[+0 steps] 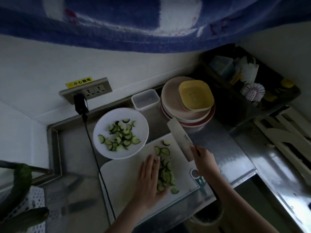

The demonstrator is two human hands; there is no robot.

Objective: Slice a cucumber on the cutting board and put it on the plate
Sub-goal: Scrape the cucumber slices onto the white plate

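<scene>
Two hands: left hand [149,178] flat against slices [165,172]; right hand [204,161] apparently gripping knife [180,137].

The counter [227,148] at centre right is brushed metal with a dull sheen, glossier along its lower right edge. The cutting board [124,172] looks like smooth matt white plastic. The knife [180,137] blade is pale polished metal. Upper centre, a clear plastic container [145,100]. The plate [139,121] is smooth and white.
</scene>
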